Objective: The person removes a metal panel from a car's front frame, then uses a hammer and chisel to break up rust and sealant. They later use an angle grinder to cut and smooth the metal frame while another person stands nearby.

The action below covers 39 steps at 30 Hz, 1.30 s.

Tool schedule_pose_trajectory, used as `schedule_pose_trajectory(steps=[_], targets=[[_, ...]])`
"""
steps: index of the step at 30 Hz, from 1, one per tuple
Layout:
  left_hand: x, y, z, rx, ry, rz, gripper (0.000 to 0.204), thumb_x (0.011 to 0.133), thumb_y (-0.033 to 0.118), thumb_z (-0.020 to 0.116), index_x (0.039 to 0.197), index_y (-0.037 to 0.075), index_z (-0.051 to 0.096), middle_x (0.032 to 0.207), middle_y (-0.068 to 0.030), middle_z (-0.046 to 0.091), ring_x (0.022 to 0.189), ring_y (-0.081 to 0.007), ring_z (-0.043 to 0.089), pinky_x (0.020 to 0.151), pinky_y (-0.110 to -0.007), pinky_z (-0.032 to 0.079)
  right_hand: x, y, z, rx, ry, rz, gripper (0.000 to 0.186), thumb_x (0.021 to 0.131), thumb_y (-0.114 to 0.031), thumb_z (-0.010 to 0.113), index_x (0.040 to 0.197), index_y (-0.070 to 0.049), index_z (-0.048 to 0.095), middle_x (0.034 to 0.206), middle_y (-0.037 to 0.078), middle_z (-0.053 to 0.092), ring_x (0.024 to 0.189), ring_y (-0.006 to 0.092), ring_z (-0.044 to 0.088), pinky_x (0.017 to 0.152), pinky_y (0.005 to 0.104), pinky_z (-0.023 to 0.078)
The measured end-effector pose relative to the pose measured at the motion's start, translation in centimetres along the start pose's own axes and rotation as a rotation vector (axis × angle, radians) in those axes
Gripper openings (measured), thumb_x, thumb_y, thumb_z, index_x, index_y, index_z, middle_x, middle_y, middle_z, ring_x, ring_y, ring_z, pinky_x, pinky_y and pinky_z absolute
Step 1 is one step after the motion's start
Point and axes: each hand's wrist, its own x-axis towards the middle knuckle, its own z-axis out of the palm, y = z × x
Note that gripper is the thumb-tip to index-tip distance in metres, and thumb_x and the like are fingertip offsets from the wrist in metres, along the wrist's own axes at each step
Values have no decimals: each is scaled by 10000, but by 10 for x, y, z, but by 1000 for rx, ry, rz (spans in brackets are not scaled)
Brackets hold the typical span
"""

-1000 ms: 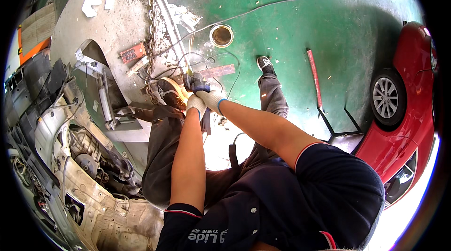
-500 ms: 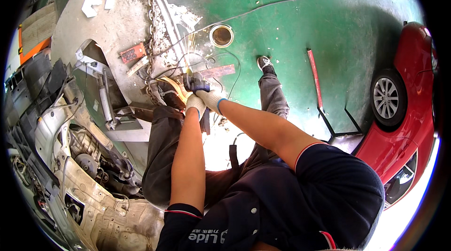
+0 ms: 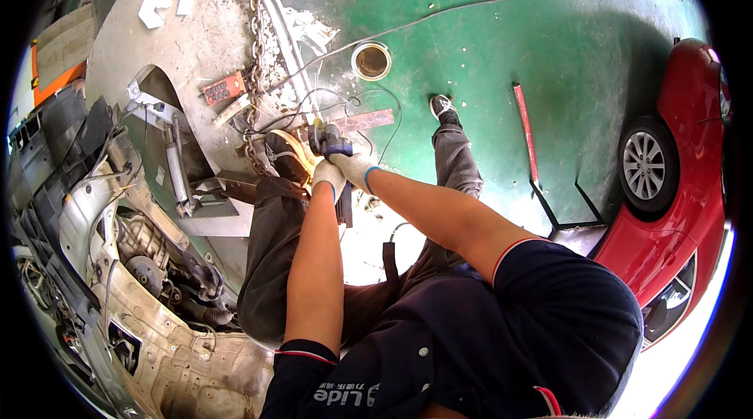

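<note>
A small dark angle grinder (image 3: 336, 141) is held low ahead of me, beside my shoe (image 3: 289, 154). My right hand (image 3: 356, 168), in a white glove with a blue cuff, is closed around its body. Close beside it, my left hand (image 3: 329, 176), also gloved, is closed at the tool's near end; its fingers are partly hidden. A flat rusty metal bar (image 3: 365, 119) lies just past the grinder. The disc and what it faces are too small to make out.
A hanging chain (image 3: 256, 27) crosses the pale metal platform (image 3: 196, 35) at left, near a red power strip (image 3: 224, 88). Cables trail over the green floor past an open can (image 3: 371, 61). A stripped car body (image 3: 188, 372) stands lower left, a red car (image 3: 682, 207) right.
The stream of sparks and the bright orange glow by the grinder have gone. Both hands keep their hold, with the tool almost in the same place.
</note>
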Motion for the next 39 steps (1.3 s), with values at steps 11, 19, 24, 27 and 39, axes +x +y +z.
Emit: schedule_pose_trajectory(steps=[11, 19, 24, 27, 39], targets=[[-4, -5, -9, 199, 72, 132, 319, 989, 137, 513, 1240, 162, 709, 1234, -61, 732, 1135, -217, 690, 940, -355, 542, 6, 0, 0, -17, 8, -8, 676, 865, -520, 680, 1244, 40, 697, 1168, 189, 722, 1003, 304, 710, 814, 457, 589], [21, -16, 35, -164, 131, 20, 283, 989, 200, 546, 1213, 124, 700, 1193, -105, 735, 1114, -251, 700, 898, -383, 553, 0, 1, -2, -30, -7, -16, 683, 860, -536, 675, 1213, 47, 710, 1115, 197, 737, 952, 311, 724, 784, 441, 601], [3, -1, 14, -684, 63, -195, 267, 998, 188, 538, 1182, 62, 686, 1117, -168, 745, 1050, -307, 716, 839, -421, 558, -2, 1, -3, -38, -17, 25, 705, 863, -532, 670, 1249, 58, 685, 1163, 206, 724, 989, 321, 724, 801, 464, 609], [-18, 4, -32, -880, 12, -285, 300, 1023, 194, 487, 1223, 131, 701, 1192, -124, 738, 1112, -249, 699, 915, -379, 557, 2, 4, -3, -24, -23, -32, 711, 867, -527, 666, 1258, 66, 674, 1188, 211, 714, 1004, 322, 722, 789, 472, 613], [0, 1, -1, -765, 38, -295, 292, 999, 173, 517, 1208, 154, 721, 1235, -75, 731, 1127, -215, 698, 908, -368, 563, 1, 8, -1, 14, -33, -38, 703, 866, -532, 675, 1248, 58, 683, 1178, 214, 714, 975, 312, 715, 769, 458, 607]])
